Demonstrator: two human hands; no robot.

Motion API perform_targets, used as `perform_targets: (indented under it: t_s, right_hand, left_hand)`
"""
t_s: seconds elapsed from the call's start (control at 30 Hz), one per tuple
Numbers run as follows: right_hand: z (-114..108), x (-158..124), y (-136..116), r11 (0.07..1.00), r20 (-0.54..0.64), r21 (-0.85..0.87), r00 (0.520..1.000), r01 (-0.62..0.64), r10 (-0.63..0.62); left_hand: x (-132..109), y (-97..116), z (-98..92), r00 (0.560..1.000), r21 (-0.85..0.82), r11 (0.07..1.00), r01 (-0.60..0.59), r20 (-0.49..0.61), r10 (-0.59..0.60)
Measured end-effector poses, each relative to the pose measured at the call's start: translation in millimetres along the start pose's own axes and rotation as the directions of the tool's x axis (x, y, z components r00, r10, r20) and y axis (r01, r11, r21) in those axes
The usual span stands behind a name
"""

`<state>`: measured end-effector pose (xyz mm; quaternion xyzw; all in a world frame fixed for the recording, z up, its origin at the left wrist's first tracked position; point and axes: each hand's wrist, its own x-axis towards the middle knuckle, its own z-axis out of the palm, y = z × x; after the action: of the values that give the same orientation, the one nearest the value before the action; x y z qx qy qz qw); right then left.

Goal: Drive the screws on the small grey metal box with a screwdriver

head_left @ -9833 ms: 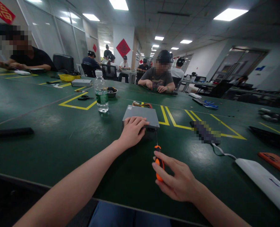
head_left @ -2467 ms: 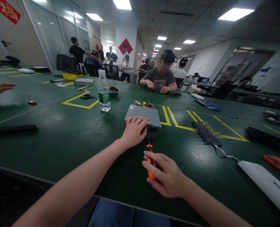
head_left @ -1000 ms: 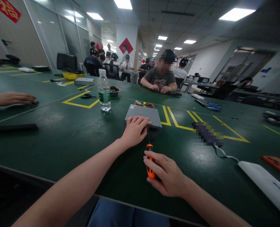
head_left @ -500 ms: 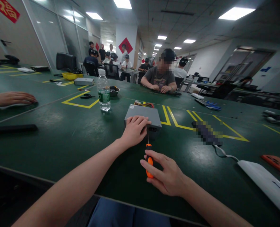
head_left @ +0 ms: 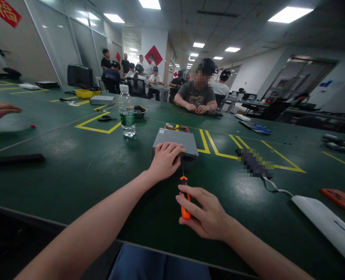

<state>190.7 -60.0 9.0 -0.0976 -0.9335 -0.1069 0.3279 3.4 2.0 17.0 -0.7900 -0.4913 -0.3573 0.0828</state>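
Observation:
A grey metal computer power supply [head_left: 176, 137] lies on the green table, its bundle of coloured cables [head_left: 178, 128] at the far side. My left hand [head_left: 167, 160] grips its near left part, fingers bent over the top and near edge. In my right hand [head_left: 203, 212] is a screwdriver [head_left: 185, 208] with an orange and black handle, held between thumb and fingers. Its thin shaft points away from me at the near face of the power supply. My left hand and the shadow there hide where the tip meets it.
A water bottle [head_left: 127, 112] stands left of the power supply, with a metal bowl [head_left: 139, 112] behind it. To the right lie a blurred dark object [head_left: 254, 162], a white device [head_left: 325, 225] and an orange phone [head_left: 340, 200]. Another person's hand [head_left: 1, 111] is at far left; someone sits opposite [head_left: 200, 93].
My right fingers have shifted slightly on the screwdriver handle, which appears turned a little. The other person's hand at far left has drawn back leftward, and a small red thing shows there.

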Motion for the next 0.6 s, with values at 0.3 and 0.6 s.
perform_targets:
  t_s: [0.3,0.6]
  right_hand:
    - [1.3,-3.0,0.5,0.999,-0.019,0.031,1.000,-0.016,0.016]
    - [4.5,-5.2,2.9,0.996,-0.077,-0.083,0.997,0.025,-0.031]
  left_hand:
    - [-0.1,0.6,0.0,1.000,-0.006,1.000,0.009,-0.005,-0.009]
    - [-0.1,-0.4,0.4,1.000,0.002,1.000,0.007,0.002,-0.007]
